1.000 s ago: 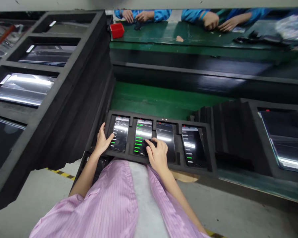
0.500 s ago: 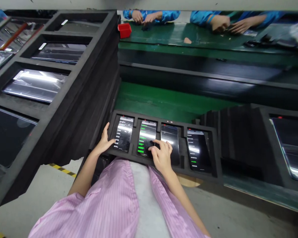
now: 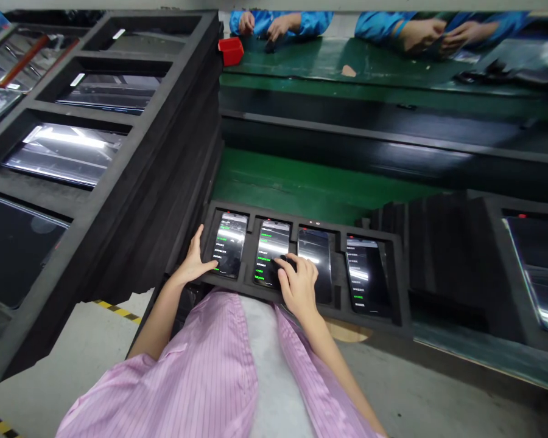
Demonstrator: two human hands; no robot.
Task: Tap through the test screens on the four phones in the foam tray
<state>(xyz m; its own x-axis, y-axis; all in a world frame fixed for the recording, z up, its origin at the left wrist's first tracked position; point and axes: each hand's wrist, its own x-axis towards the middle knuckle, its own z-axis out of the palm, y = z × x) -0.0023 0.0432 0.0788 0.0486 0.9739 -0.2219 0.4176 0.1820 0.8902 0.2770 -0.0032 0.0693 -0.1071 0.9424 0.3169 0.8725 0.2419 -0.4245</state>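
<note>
Smooth green benchtop (image 3: 278, 182) backs a matte tray (image 3: 249, 246) of glossy phones (image 3: 271, 248), left hand (image 3: 192, 266) and right hand (image 3: 300, 286) with fingers unclenched.

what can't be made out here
Head view:
Text on the lit, black, rectangular phone second from left: too small.
Lower left of the dark-screened black phone beside it: behind the bare right hand.
Right end of the glossy dark phone far right: cut by the edge.
Whatever's between the upper-right blue-sleeved hands: blurred.
</note>
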